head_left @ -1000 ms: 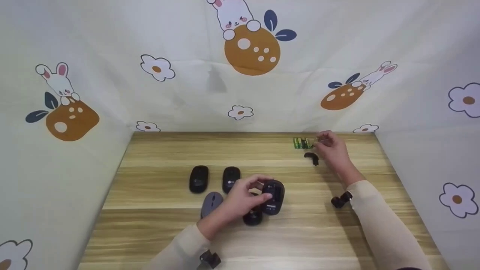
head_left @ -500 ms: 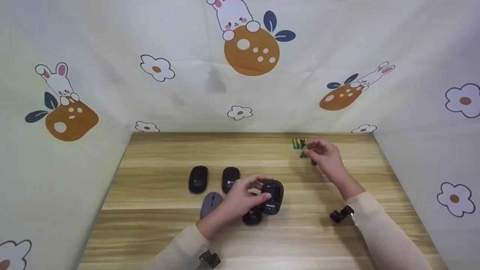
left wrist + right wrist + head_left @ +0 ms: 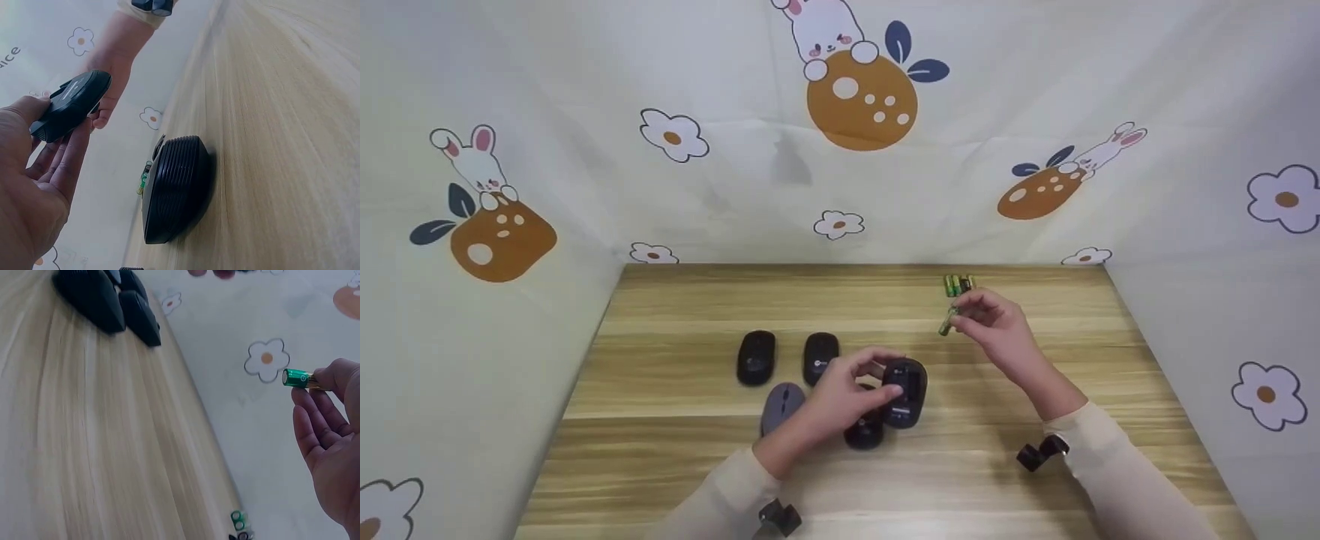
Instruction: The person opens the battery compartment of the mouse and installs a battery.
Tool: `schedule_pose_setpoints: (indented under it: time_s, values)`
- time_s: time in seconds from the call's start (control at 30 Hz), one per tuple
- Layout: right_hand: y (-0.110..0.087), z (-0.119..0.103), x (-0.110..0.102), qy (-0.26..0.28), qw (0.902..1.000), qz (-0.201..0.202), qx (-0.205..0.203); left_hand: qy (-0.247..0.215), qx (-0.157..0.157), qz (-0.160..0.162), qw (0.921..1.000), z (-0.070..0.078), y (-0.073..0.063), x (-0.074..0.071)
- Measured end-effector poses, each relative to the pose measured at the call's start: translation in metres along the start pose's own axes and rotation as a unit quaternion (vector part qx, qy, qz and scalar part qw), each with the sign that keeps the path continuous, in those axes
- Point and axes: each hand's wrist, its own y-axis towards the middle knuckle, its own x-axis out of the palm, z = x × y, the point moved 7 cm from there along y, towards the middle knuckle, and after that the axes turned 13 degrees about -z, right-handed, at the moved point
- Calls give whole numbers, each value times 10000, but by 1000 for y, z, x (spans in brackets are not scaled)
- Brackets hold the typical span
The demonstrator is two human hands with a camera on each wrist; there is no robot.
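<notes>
My left hand (image 3: 840,397) grips a black computer mouse (image 3: 913,384) by its sides, thumb over its upturned underside, where a dark recess shows. It is held above another black mouse (image 3: 864,435) on the table. Between thumb and fingertips of my right hand (image 3: 997,326) is a green and gold battery (image 3: 945,325); its green end (image 3: 295,377) points away from the hand in the right wrist view. Several more batteries (image 3: 958,285) lie side by side just beyond that hand.
Two black mice (image 3: 756,358) and a grey mouse (image 3: 782,403) lie left of the held one, the grey one partly behind my left forearm. The wooden table (image 3: 682,300) ends against a patterned cloth wall (image 3: 735,202) at the back and sides.
My right hand has picked a battery from beside the others and carried it left and nearer. A small black curved piece is now hidden by that hand. The left hand keeps still.
</notes>
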Motion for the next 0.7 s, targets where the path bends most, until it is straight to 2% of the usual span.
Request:
schedule_pose_setpoints:
  time_s: [0.2,0.43,0.57,0.7]
  values:
    - [-8,-18,19,30,9997,-215,-149,53,-24,-8,10000,1,1,0]
    - [-14,-35,36,-64,9971,-559,-516,103,134,-3,9999,3,1,1]
    - [-17,-41,43,-24,9950,-748,-668,48,227,-46,9997,4,1,2]
    - [-19,-43,49,-6,9944,-833,-653,80,191,-36,9998,4,1,1]
